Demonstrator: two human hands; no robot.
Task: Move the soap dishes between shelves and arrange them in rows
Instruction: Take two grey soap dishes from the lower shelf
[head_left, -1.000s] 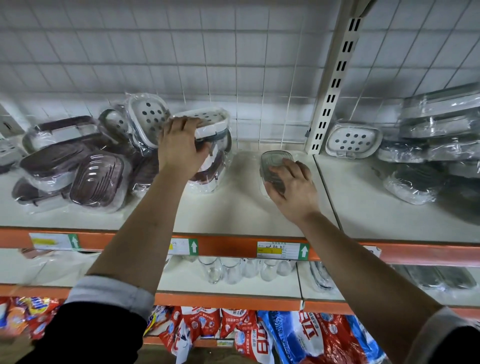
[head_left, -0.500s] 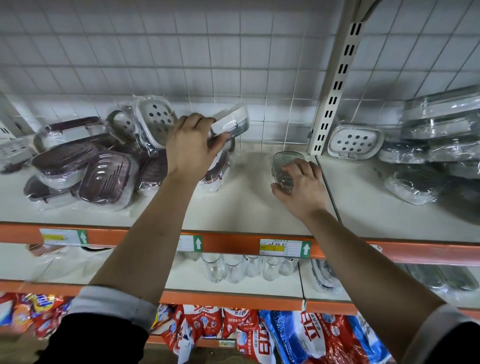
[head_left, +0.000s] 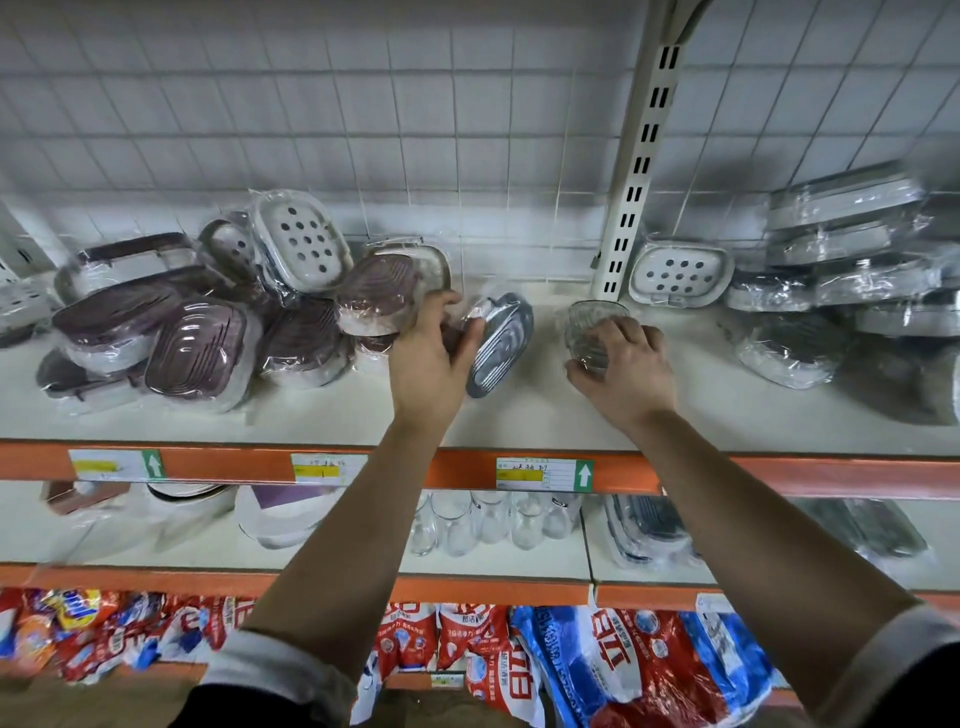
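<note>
Two arms are shown, entering from the bottom edge of the frame. At the lower left, a dark, near-black left sleeve (head_left: 249, 712) is worn, and it is finished by a pale grey-white left cuff (head_left: 280, 667), seen as a broad, soft band of folded cloth. The same clothing is shown in the lower right corner, where a dark right sleeve (head_left: 932, 693) is edged by a pale right cuff (head_left: 893, 654). Both forearms are left bare from the cuffs up to the left hand (head_left: 426, 358) and the right hand (head_left: 628, 374) near the middle of the frame.
</note>
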